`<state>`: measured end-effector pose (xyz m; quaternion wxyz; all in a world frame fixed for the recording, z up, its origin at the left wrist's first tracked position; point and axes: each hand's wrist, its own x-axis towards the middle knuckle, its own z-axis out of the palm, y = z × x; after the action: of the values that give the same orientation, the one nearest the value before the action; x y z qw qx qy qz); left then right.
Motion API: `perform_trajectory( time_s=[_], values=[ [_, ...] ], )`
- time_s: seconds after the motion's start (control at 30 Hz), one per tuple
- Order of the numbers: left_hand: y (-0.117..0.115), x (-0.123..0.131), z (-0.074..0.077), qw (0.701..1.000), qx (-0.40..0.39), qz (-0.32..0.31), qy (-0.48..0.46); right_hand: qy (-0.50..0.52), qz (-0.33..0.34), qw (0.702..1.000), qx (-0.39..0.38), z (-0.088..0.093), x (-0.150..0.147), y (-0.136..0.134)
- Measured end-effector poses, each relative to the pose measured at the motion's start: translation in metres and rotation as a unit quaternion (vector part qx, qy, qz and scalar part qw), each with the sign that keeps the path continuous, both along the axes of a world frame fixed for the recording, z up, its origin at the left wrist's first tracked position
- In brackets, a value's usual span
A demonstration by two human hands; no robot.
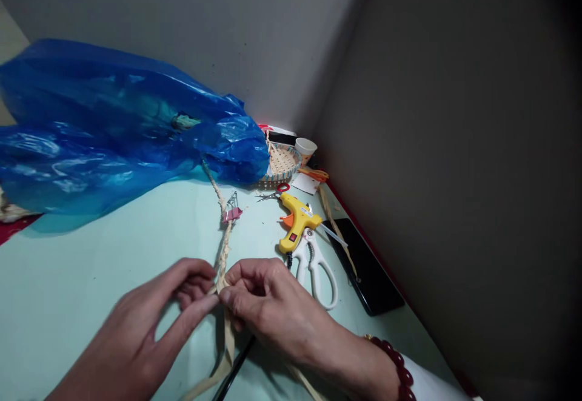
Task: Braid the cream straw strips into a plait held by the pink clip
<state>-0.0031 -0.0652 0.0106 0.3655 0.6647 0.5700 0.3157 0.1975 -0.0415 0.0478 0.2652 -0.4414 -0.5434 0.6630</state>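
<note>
A pale braided cord (224,248) runs from the blue plastic bag (136,122) down toward me. Partway along it a pink binder clip (232,213) is fastened. At the braid's lower end, my right hand (273,304) pinches the flat strands between thumb and forefinger. My left hand (159,322) meets the same spot from the left, its thumb and fingers closed on the strands. Below the hands a loose beige strip (228,340) hangs toward the front edge, and another strip (304,381) passes under my right wrist.
Right of the braid lie a yellow glue gun (299,222), white-handled scissors (324,276) and a black phone-like slab (370,273). Farther back are small red-handled scissors (282,187), a woven basket (295,164) and a paper cup (305,148). Grey walls (431,176) border the table.
</note>
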Motion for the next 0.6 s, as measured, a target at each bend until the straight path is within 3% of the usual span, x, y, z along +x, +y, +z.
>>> perform_trajectory(
  time_s=[0.07, 0.13, 0.27, 0.43, 0.6],
  values=[
    [0.008, 0.004, 0.005, 0.976, -0.165, -0.074, -0.121, -0.019, 0.013, 0.999, 0.032, 0.002, 0.001, 0.0],
    [0.013, 0.009, 0.008, 0.944, -0.244, -0.077, -0.206, -0.067, 0.028, 0.994, 0.077, 0.004, 0.002, 0.0],
    [0.018, 0.013, 0.012, 0.92, -0.295, -0.005, -0.258, -0.144, 0.036, 0.978, 0.148, 0.007, 0.006, 0.003],
    [0.024, 0.015, 0.009, 0.905, -0.324, 0.01, -0.275, -0.183, 0.051, 0.958, 0.214, 0.006, 0.01, 0.005],
    [0.023, 0.02, 0.005, 0.932, -0.278, -0.014, -0.233, -0.213, 0.047, 0.937, 0.272, 0.006, 0.009, 0.0]
  ],
)
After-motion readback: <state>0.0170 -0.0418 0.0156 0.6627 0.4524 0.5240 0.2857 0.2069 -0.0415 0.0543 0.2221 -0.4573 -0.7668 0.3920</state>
